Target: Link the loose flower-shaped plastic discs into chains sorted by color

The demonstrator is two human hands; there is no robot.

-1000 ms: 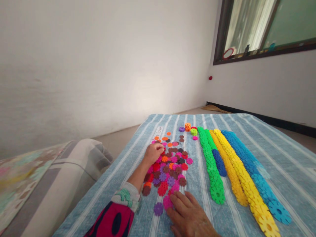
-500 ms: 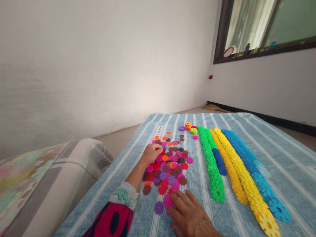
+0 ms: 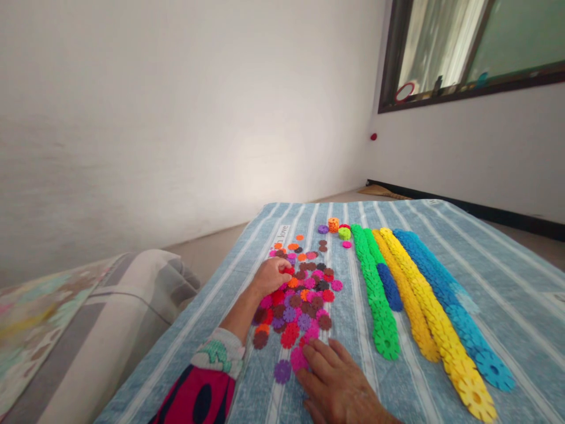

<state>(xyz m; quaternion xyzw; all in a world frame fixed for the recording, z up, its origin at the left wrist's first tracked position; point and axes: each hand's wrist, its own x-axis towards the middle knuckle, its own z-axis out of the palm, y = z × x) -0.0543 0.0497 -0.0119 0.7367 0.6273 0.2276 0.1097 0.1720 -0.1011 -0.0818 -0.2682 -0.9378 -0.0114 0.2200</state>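
My left hand reaches into a loose spread of flower-shaped plastic discs, its thumb and fingertips closed at a red disc. Around it lie brown, magenta, orange, purple and red discs, such as a purple disc and a brown disc. At the near end of the spread, my right hand rests with its fingers stretched out, the tips touching a magenta disc. Its thumb is partly hidden below. A single purple disc lies to the left of that hand.
To the right run long overlapping rows: green discs, yellow discs and blue discs. A short dark-blue row lies between green and yellow. An orange stack stands farther back. All rest on a striped cloth.
The fingers of my left hand have come down slightly onto a red disc. My right hand stays in the same place. The whole view has shifted a little.
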